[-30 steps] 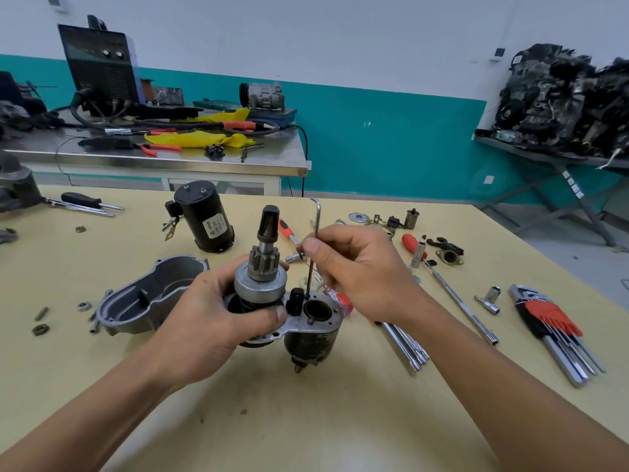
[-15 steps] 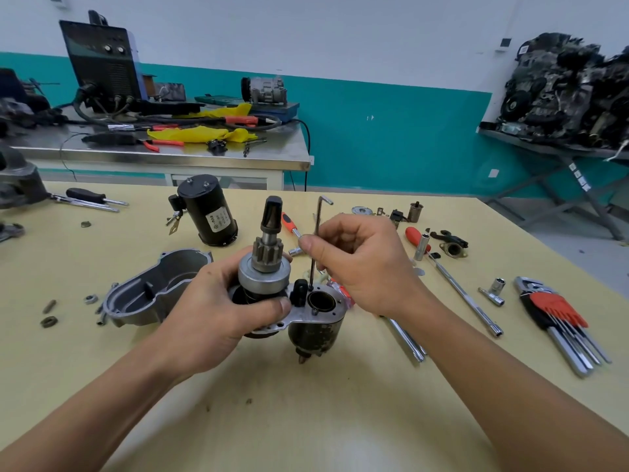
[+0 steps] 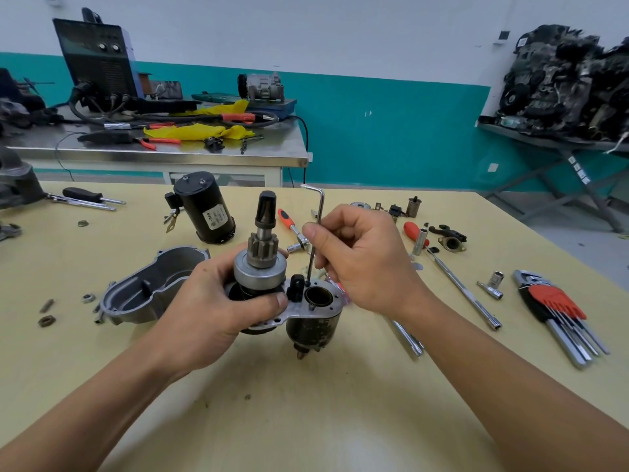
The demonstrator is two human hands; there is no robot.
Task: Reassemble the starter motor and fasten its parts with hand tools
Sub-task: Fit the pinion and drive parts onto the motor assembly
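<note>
The starter motor assembly (image 3: 313, 318) stands upright at the middle of the yellow table, its pinion gear and black shaft (image 3: 263, 233) pointing up. My left hand (image 3: 211, 301) grips it round the clutch drum and flange. My right hand (image 3: 360, 260) pinches a slim L-shaped hex key (image 3: 315, 240) held upright, its tip down in a screw on the flange beside the round solenoid opening (image 3: 318, 294). The key's short arm points left at the top.
A grey cast housing cover (image 3: 149, 287) lies left of the motor, a black motor body (image 3: 204, 209) behind it. Loose nuts (image 3: 46, 321) lie far left. A hex key set (image 3: 558, 311), sockets (image 3: 495, 279), an extension bar (image 3: 459, 287) and a red-handled ratchet (image 3: 289, 224) lie right.
The hex key's short arm has swung round from pointing toward the right to pointing left as my right hand turns it. My left hand keeps its grip on the motor.
</note>
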